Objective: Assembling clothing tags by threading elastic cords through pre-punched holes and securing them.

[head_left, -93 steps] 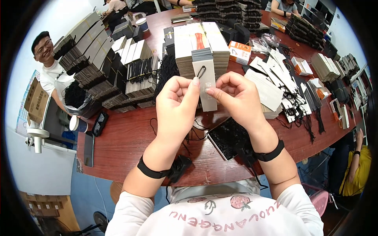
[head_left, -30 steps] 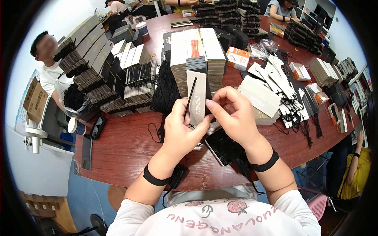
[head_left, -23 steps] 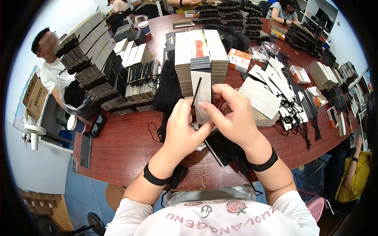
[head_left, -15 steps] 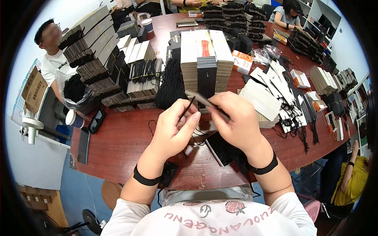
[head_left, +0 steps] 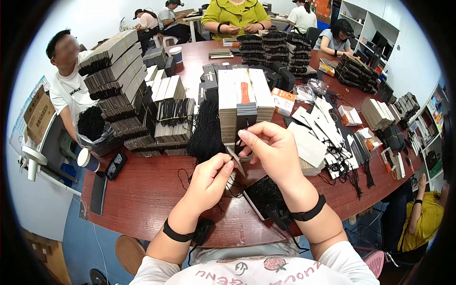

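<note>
My left hand (head_left: 209, 183) pinches a thin grey-white card tag (head_left: 236, 160) between thumb and forefinger, above the table's near half. Close to the tag's far end is my right hand (head_left: 274, 151), its thumb and forefinger pressed together; what sits in that pinch is too small to make out. Below my right wrist lies a shallow box (head_left: 259, 199) with a tangle of black cord in it. Just beyond my hands stand tall stacks of cards (head_left: 228, 102) with a dark stack (head_left: 246, 115) in front, and a bundle of black cords (head_left: 206, 128) hangs to their left.
Banded stacks of corded tags (head_left: 116, 95) rise at the left, near a paper cup (head_left: 88, 159) and a phone (head_left: 99, 194). Loose white tags (head_left: 313, 128) spread at right, beside small orange-white boxes (head_left: 283, 101). Several people sit around; one in yellow-green (head_left: 235, 16) works across the table.
Both hands have come lower and nearer to me, and the card tag now tilts down between them. The view has shifted, showing more of the far people.
</note>
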A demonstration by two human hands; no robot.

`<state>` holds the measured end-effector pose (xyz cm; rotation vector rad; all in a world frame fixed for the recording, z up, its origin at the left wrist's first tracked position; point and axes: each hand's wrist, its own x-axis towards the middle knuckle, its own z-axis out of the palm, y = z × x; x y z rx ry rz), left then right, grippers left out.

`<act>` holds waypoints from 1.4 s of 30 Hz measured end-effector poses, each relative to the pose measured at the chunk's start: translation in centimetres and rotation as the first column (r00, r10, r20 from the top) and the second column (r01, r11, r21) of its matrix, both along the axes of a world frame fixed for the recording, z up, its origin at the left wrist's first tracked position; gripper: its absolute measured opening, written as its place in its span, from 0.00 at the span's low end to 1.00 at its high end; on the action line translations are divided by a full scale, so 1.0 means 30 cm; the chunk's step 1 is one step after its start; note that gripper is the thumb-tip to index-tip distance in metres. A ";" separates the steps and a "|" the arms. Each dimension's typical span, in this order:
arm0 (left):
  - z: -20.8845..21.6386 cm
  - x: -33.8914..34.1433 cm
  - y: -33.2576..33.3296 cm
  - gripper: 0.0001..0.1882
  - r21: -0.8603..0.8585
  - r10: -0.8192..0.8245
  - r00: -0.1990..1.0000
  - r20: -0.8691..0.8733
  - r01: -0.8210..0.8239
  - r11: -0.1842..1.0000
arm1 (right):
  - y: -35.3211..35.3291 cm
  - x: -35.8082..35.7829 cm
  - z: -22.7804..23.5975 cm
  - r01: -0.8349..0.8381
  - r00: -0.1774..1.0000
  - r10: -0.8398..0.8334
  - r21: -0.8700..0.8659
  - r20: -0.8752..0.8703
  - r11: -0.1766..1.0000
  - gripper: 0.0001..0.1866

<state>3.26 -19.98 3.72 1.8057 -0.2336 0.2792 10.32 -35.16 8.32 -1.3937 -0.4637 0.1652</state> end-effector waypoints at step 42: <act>0.044 -0.019 -0.062 0.06 0.208 0.088 0.763 0.640 -0.282 0.937 | -0.143 -0.051 -0.086 -0.367 0.898 0.409 0.238 -0.161 0.899 0.17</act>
